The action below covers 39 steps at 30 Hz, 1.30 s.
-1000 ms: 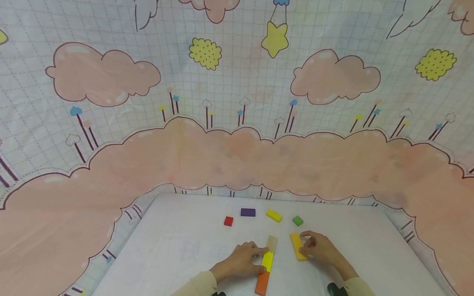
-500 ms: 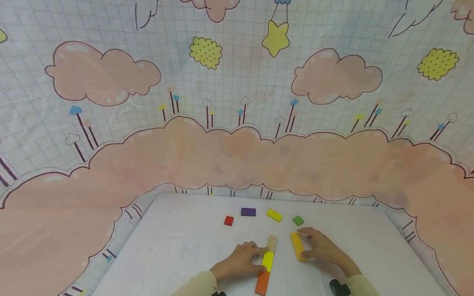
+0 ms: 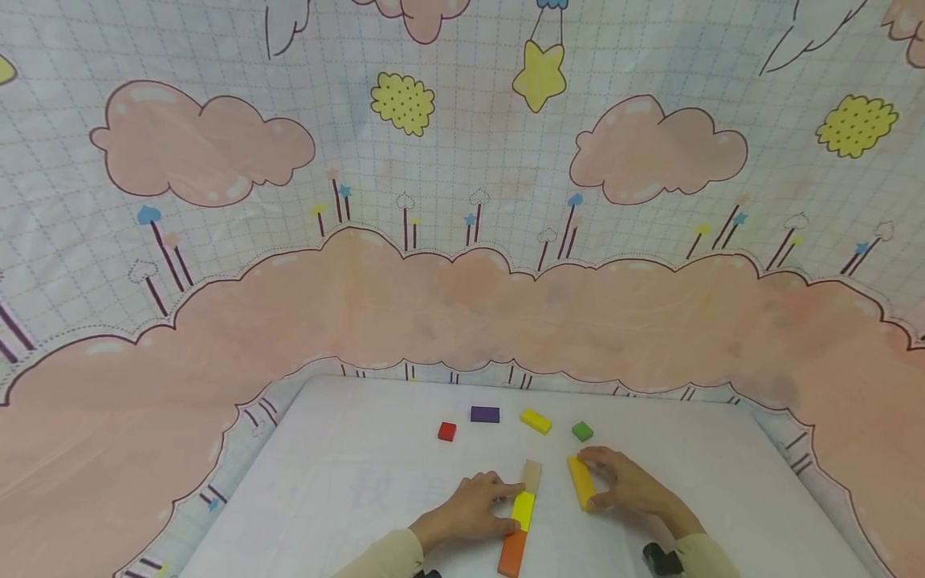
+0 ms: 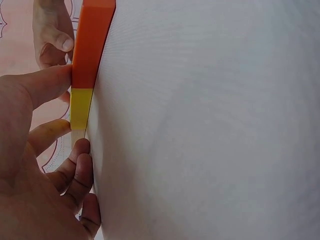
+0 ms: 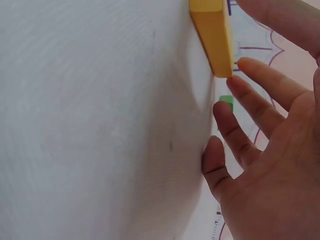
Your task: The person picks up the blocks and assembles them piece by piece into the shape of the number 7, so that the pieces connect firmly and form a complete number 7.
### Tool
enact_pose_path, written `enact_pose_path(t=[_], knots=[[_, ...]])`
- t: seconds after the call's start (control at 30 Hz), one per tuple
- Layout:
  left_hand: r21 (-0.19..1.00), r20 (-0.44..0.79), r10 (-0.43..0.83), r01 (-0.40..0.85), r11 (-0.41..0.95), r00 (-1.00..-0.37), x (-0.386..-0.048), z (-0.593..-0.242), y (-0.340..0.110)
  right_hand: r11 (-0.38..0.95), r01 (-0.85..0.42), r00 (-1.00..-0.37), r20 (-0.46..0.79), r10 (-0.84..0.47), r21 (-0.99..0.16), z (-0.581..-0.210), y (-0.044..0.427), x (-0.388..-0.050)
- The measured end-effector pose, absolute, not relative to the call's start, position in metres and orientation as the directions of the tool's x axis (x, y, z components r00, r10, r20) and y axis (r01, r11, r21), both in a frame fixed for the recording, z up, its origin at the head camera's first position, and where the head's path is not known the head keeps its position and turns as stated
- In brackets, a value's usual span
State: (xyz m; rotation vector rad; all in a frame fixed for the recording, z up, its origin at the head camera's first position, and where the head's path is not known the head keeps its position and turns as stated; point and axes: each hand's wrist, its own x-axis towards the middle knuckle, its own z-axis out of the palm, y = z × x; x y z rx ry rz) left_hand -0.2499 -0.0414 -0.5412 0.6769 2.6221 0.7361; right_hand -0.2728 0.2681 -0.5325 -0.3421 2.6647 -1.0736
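Note:
An orange block (image 3: 511, 554), a bright yellow block (image 3: 523, 511) and a pale wooden block (image 3: 531, 476) lie end to end in one row on the white table. My left hand (image 3: 473, 507) touches this row, thumb by the orange-yellow joint and forefinger by the yellow-wooden joint. In the left wrist view its other fingers are bent beside the row. To the right, apart from the row, lies a long amber-yellow block (image 3: 580, 482). My right hand (image 3: 630, 486) pinches it lengthwise, forefinger at the far end and thumb at the near end.
Beyond the hands lie a red block (image 3: 447, 432), a purple block (image 3: 485, 414), a small yellow block (image 3: 535, 421) and a green block (image 3: 582, 431). A cloud-patterned cloth (image 3: 462, 313) rises behind the table.
My right hand's fingers have spread from the amber block's side to its two ends. The block has barely moved. My left hand and the row stay put.

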Motion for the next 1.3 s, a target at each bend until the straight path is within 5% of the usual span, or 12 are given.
enact_pose_path(t=[1.3], knots=[[0.569, -0.198, 0.51, 0.325, 0.755, -0.837, -0.2508, -0.543, -0.0405, 0.752, -0.109, -0.95, -0.154, -0.271, -0.65, -0.5403, 0.2686, -0.2735]])
